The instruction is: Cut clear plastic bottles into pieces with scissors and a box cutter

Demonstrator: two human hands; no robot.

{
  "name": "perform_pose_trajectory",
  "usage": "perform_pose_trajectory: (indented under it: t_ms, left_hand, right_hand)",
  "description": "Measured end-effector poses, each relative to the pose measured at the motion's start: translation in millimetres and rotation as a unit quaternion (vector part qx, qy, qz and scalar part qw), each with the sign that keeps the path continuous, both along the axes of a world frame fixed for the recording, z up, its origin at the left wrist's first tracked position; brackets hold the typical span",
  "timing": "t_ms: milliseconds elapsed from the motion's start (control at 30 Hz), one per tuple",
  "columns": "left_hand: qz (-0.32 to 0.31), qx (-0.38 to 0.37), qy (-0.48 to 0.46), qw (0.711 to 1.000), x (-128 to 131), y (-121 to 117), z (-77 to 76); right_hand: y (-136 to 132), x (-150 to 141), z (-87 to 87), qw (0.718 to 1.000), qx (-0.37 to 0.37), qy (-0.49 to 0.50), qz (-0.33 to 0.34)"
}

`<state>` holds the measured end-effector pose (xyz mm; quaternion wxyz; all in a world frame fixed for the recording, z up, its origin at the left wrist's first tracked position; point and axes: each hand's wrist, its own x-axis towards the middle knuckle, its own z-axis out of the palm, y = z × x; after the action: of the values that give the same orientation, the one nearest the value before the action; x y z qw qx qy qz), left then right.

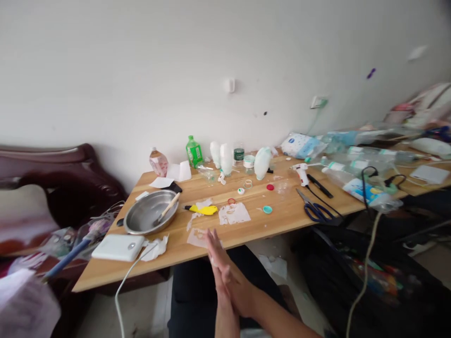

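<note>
My left hand (219,281) and my right hand (230,272) are pressed palm to palm just in front of the wooden table's (282,218) near edge, above my lap. Their fingers are stretched out and point toward the table; nothing is held between them that I can see. Closest to the fingertips lies a scrap of clear plastic (198,238). Beyond it are a yellow utility knife (203,210) and a white paper piece (234,213).
A metal bowl (150,217) with a brush stands left, next to a white power bank (119,247) with a cable. Blue scissors (314,209), a glue gun (302,172), bottle caps, cut bottles and plastic bottles (194,151) crowd the back and right. A dark sofa (66,180) stands left.
</note>
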<state>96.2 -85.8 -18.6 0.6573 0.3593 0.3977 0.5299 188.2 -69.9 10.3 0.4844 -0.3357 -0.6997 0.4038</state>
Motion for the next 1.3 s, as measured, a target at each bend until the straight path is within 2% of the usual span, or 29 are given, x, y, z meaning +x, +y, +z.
perform_pose_trajectory:
  t_ms: [100, 167, 267, 333, 367, 400, 467, 500, 567, 633, 700, 833, 1000, 1033, 1167, 1300]
  left_hand:
    - [0.073, -0.017, -0.078, 0.994, -3, 19, 22.2]
    - [0.107, 0.008, -0.138, 0.985, -12, 31, 32.2]
    - [0.101, 0.015, -0.198, 0.975, -12, 26, 27.6]
    - [0.092, -0.003, -0.198, 0.976, -6, 15, 19.7]
    - [0.058, -0.031, -0.205, 0.977, -4, 12, 17.6]
    - [0.051, -0.047, -0.215, 0.974, -4, 11, 17.7]
    - [0.077, -0.047, -0.234, 0.968, -9, 18, 23.7]
    - [0.114, -0.038, -0.248, 0.961, -14, 24, 28.2]
    - [0.13, -0.058, -0.288, 0.947, -23, 34, 36.0]
    - [0.119, -0.107, -0.301, 0.94, -26, 36, 38.7]
    - [0.093, -0.112, -0.307, 0.941, -24, 30, 36.3]
    - [0.008, -0.092, -0.316, 0.944, -28, 15, 28.5]
    - [-0.093, -0.119, -0.268, 0.952, -66, 14, 33.2]
    - [-0.083, -0.117, -0.258, 0.955, -72, 16, 36.0]
    - [0.024, -0.073, -0.237, 0.969, -82, 26, 42.0]
    - [0.01, -0.067, -0.153, 0.986, -78, 29, 28.0]
  right_hand:
    - [-4, -2, -6.1, 0.998, 0.04, -0.038, 0.041]
    - [-11, -8, -10.8, 0.99, 0.09, -0.071, 0.082]
    - [-11, -12, -12.1, 0.981, 0.114, -0.112, 0.107]
    - [-4, -13, -11.3, 0.983, 0.099, -0.143, 0.058]
    - [-1, -14, -11.7, 0.983, 0.094, -0.155, 0.021]
    - [1, -16, -12.9, 0.982, 0.093, -0.163, -0.012]
    - [0, -22, -17.4, 0.979, 0.114, -0.166, -0.036]
    - [-2, -25, -19.7, 0.976, 0.134, -0.171, -0.026]
    - [-4, -27, -20.6, 0.963, 0.169, -0.208, 0.022]
    - [1, -24, -14.6, 0.944, 0.168, -0.278, 0.059]
    - [15, -18, -3.5, 0.934, 0.155, -0.322, 0.03]
    - [42, -6, 14.1, 0.951, 0.118, -0.277, -0.064]
    - [45, 24, 15.9, 0.954, 0.04, -0.228, -0.193]
    - [42, 32, 16.9, 0.952, 0.03, -0.219, -0.212]
    - [26, 50, 24.0, 0.943, 0.029, -0.172, -0.282]
    - [6, 49, 22.5, 0.965, 0.067, -0.105, -0.231]
